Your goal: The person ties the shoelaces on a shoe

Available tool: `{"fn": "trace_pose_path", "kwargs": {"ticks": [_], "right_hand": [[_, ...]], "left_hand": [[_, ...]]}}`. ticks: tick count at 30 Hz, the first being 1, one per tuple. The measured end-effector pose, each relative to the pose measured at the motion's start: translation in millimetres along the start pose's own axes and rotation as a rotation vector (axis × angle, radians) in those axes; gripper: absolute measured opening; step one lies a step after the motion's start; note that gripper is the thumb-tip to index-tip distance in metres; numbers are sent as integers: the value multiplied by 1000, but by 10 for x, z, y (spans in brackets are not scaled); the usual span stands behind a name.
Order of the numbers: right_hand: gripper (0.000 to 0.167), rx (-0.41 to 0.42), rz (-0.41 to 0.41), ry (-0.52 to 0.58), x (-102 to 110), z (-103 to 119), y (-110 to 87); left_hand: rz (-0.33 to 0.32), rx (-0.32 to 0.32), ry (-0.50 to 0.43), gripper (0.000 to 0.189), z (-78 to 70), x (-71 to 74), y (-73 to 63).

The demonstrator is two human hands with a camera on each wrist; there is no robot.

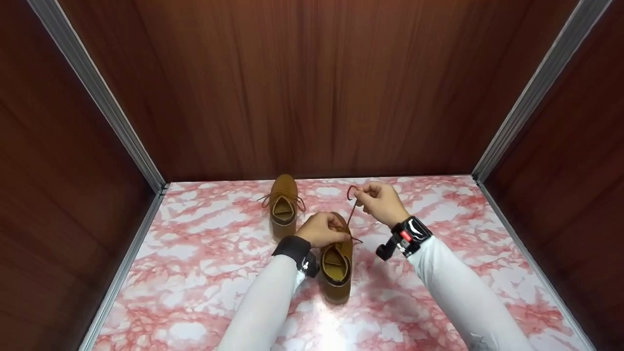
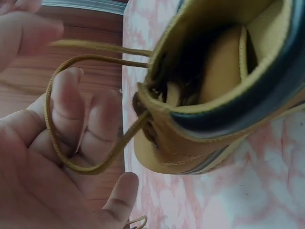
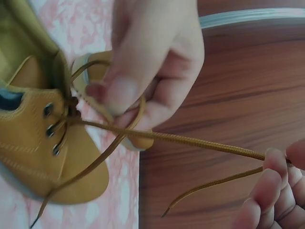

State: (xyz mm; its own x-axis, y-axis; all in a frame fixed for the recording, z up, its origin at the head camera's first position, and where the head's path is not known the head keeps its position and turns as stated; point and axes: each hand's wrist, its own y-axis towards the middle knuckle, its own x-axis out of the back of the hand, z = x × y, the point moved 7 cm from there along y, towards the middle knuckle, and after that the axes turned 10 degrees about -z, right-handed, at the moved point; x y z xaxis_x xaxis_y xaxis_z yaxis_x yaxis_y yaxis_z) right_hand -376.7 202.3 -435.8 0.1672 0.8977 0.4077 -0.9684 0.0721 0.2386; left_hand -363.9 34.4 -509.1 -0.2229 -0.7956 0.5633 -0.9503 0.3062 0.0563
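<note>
A tan lace-up shoe [image 1: 336, 294] stands upright, its toe pointing away from me. My left hand [image 1: 322, 230] is over its front and pinches a brown shoelace [image 3: 190, 140] close to the eyelets. In the left wrist view, a loop of that lace [image 2: 49, 107] curves past the fingers of my left hand [image 2: 57, 129]. Up and to the right of the shoe, my right hand [image 1: 382, 201] pinches the other stretch of lace between thumb and fingers. That stretch runs taut from the shoe, with a loose tip hanging below the right hand [image 3: 279, 195].
A matching tan shoe [image 1: 284, 186], its laces tied in a bow, stands farther back on the left. Both shoes rest on a red-and-white marbled surface [image 1: 195, 273]. Brown wood-grain panels [image 1: 312, 97] with metal corner strips [image 1: 536, 92] rise at the back and sides.
</note>
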Motion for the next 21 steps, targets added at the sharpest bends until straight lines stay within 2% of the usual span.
{"fn": "trace_pose_path", "kwargs": {"ticks": [5,9,14,21], "right_hand": [[18,37,59,-6,-201,110,52],[19,53,69,-20,-216,126,68],[19,48,35,-52,-86,9,68],[18,46,41,-129,41,-216,14]], "left_hand": [[-55,-45,65,21,-21,-27,15],[-86,-60,78,25,-13,-14,11],[-98,-41,22,28,85,36,-17],[-111,-1,-83,35,202,89,-63]]}}
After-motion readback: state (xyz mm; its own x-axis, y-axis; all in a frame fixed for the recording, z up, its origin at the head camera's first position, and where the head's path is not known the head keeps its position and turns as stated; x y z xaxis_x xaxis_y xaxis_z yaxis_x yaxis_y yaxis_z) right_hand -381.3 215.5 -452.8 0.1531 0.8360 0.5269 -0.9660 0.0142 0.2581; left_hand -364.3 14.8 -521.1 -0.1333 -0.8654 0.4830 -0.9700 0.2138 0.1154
